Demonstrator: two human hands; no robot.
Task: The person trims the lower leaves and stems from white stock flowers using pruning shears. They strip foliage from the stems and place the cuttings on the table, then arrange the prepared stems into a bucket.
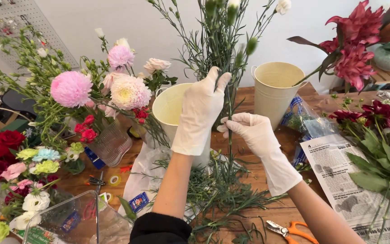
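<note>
The left hand [201, 110], in a white glove, is closed around a bunch of tall green flower stems [220, 49]. The stems stand up straight and go out past the top of the hand, toward 12 o'clock. The right hand [253, 132], also in a white glove, sits just at 4 o'clock from the left hand. Its fingers pinch one thin stem [229, 149] that hangs down from the bunch.

Right behind the left hand is a cream bucket [170, 108]. A second cream bucket [275, 88] stands at 2 o'clock from the hands. Cut green bits [222, 190] lie on the wooden table [253, 97] under the hands, at 6 o'clock. Orange scissors [290, 229] lie at 5 o'clock. A newspaper [339, 176] is at 4 o'clock, with dark red flowers [375, 113] beside it. At 9 o'clock, pink round flowers [71, 88] stand in a glass vase [111, 143]. A clear plastic box [68, 221] sits at 8 o'clock.
</note>
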